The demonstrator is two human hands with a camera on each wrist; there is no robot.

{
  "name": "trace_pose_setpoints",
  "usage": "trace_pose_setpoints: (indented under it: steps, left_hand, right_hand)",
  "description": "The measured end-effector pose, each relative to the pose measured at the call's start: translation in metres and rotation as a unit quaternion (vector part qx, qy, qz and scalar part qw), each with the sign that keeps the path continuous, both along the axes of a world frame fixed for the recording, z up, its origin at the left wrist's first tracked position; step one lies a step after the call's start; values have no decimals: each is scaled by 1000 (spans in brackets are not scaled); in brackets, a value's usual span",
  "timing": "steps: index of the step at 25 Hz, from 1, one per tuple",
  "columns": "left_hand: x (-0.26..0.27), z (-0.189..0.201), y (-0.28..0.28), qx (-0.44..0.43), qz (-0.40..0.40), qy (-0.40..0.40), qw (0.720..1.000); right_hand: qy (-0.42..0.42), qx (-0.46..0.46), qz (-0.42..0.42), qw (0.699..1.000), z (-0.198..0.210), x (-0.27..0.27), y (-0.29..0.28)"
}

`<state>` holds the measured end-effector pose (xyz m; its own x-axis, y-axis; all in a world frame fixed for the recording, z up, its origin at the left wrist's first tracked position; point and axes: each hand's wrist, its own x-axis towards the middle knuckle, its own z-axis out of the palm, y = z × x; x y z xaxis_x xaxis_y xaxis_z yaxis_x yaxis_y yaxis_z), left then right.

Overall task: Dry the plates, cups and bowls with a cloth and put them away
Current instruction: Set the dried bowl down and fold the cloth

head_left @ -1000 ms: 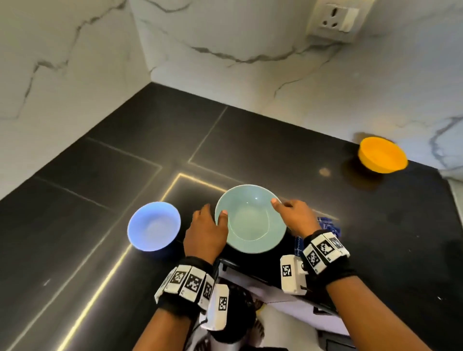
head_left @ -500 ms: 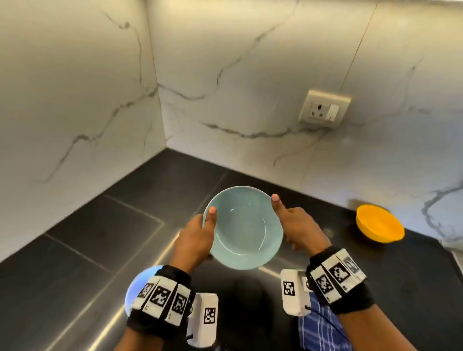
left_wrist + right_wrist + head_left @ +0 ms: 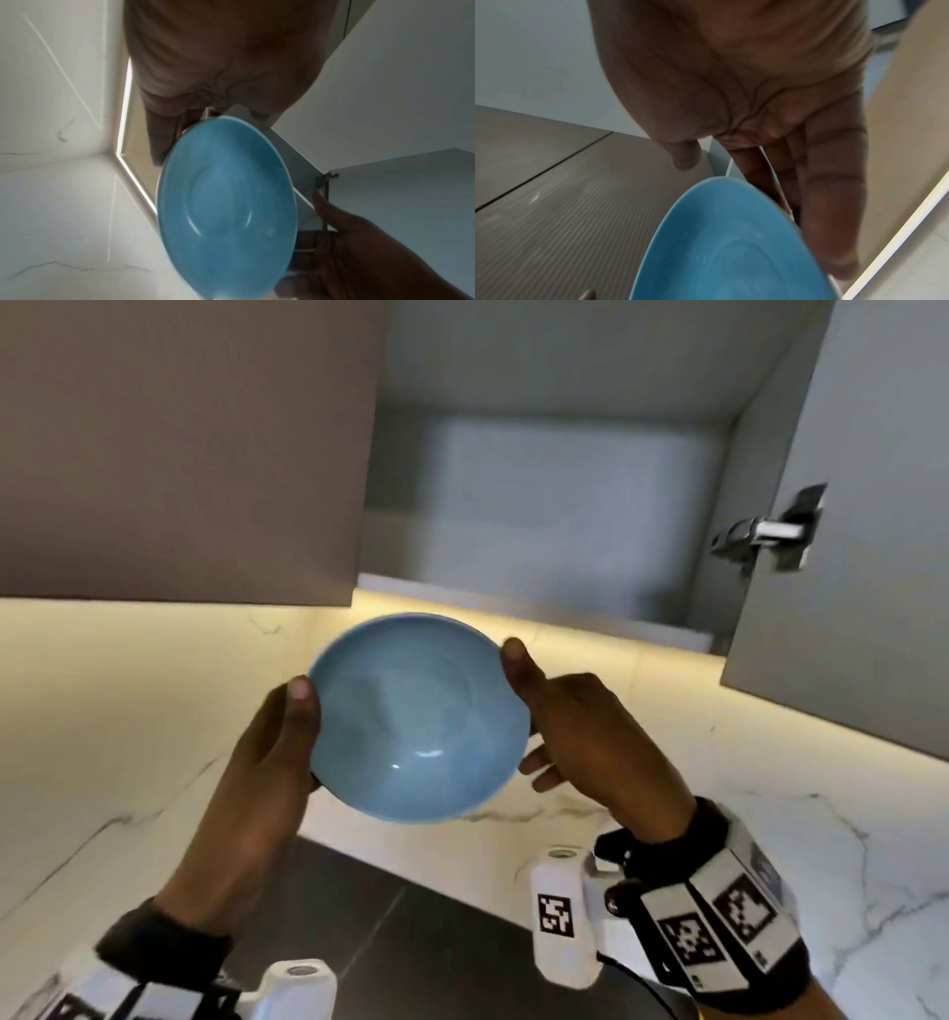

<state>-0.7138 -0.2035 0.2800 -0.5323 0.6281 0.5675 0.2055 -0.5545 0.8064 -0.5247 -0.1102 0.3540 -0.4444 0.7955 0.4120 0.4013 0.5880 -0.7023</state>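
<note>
- Marble wall (image 3: 128,711) lit warm by a strip light, with an open cupboard (image 3: 539,516) above and its door (image 3: 847,531) swung out on the right.
- Blue bowl (image 3: 418,719) held in the air just below the cupboard's front edge, tilted with its hollow toward the head camera.
- Left hand (image 3: 267,762) and right hand (image 3: 580,737) gripping opposite rims, thumbs over the lip, other fingers curled behind.
- Best done by levelling the bowl, lifting clear of the cupboard's bottom edge, staying away from the door's hinge (image 3: 765,531), and setting down flat before loosening either grip.
- Against the earlier frames: bowl raised from the dark tabletop (image 3: 436,942) to just below the cupboard; gaze tipped upward, so the orange bowl and small blue bowl drop out of sight.
</note>
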Motion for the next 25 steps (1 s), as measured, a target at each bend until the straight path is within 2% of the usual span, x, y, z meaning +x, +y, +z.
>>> trace_pose_setpoints:
  steps: [3,6,8,10,11,13,16,21,25]
  left_hand:
    - [-4,44,17,118,-44,21,992]
    - [-14,101,47,152,-40,107,982]
    - [-20,138,67,115,-44,139,983]
    - [-24,169,87,41,-2,162,986]
    - [-23,179,95,2,15,178,984]
    - [-16,189,112,-56,-7,207,977]
    - [-4,194,142,-89,-82,208,971]
    - [15,225,194,-101,-155,186,965]
    - [21,232,224,-163,-197,196,947]
  right_hand:
    - [52,34,-5,998,55,-8,0]
    - [94,66,-9,993,108,-16,15]
    - [156,54,19,986,138,-15,29]
    - [230,34,59,971,160,-8,38]
    - [256,36,68,964,167,-5,44]
    - [285,70,65,954,171,0,67]
    - [282,111,17,953,164,7,98]
    - [270,102,-82,954,166,18,130]
    - [177,39,-155,971,169,20,147]
